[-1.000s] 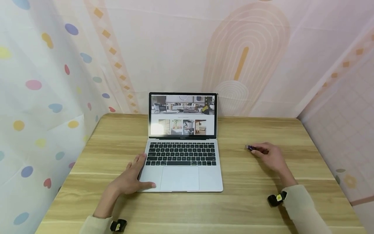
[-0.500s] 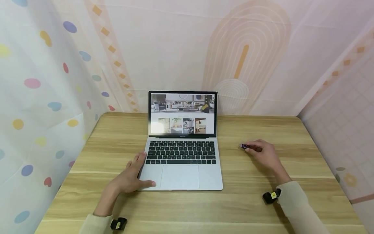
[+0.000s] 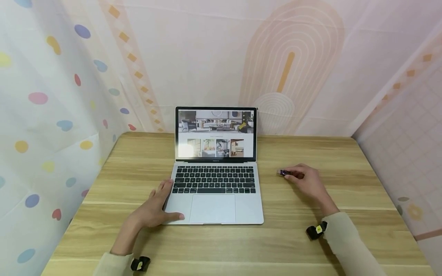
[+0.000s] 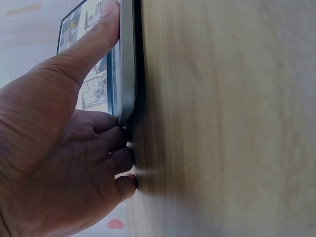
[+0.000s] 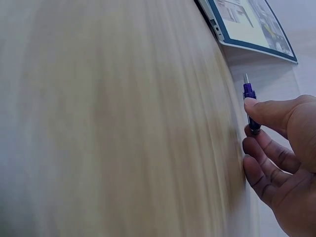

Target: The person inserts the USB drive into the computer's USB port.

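A silver laptop (image 3: pixel 212 209) stands unfolded on the wooden table, its lit screen (image 3: pixel 216 134) showing furniture pictures. At its left front corner rests my left hand (image 3: pixel 153 207), with the thumb lying on the palm rest and the other fingers against the side edge. To the right of the laptop, my right hand (image 3: pixel 307 182) pinches a dark purple USB flash drive (image 3: pixel 284 173) between thumb and fingers. The drive's metal plug points left toward the laptop, with a gap between them. In the right wrist view, ports (image 5: pixel 216 27) show on the laptop's side edge.
The wood-grain table (image 3: pixel 221 249) reaches back to a patterned cloth wall (image 3: pixel 207 57). More cloth hangs on the left and right sides. A black camera mount sits at each wrist, the right one (image 3: pixel 315 230) just above the tabletop.
My right hand has moved left with the USB flash drive, bringing it closer to the laptop's right side. The left hand stays on the laptop's corner. The head view shifted slightly.
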Demonstrator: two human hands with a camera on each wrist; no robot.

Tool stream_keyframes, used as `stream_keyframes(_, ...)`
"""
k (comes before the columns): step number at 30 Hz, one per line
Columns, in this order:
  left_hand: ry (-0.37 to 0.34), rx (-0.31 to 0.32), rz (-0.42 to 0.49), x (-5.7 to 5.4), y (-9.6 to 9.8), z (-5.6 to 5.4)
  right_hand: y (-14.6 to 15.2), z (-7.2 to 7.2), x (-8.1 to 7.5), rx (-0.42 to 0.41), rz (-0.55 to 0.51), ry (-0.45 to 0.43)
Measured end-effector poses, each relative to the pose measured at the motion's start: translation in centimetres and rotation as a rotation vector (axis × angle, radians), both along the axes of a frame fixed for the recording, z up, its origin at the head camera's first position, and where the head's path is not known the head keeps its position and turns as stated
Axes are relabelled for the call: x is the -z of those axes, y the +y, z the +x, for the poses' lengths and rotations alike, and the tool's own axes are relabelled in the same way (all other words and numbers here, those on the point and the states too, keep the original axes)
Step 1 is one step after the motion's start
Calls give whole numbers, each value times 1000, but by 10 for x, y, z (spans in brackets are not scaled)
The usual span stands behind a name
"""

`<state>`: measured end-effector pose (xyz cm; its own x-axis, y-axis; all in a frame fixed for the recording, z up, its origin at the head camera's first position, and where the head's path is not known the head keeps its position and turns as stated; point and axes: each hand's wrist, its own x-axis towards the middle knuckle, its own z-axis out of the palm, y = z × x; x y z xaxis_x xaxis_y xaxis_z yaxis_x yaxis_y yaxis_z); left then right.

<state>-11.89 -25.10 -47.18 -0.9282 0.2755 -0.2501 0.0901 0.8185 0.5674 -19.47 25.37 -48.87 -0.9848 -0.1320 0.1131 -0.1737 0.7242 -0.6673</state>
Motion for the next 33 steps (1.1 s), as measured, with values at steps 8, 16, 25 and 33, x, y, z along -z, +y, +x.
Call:
stream_keyframes(8, 5, -9, 6, 1, -1, 1, -12, -3, -1, -19, -8, -2)
stream_keyframes(16, 1, -8, 5, 2, 0, -2, -20, -4, -2, -41, 1, -10)
stream_keyframes(25, -3, -7, 1, 2, 0, -3, -32, -5, -2, -43, 5, -42)
stream_keyframes(33, 2, 0, 8, 3, -1, -2, -39, -4, -2, -46, -5, -42)
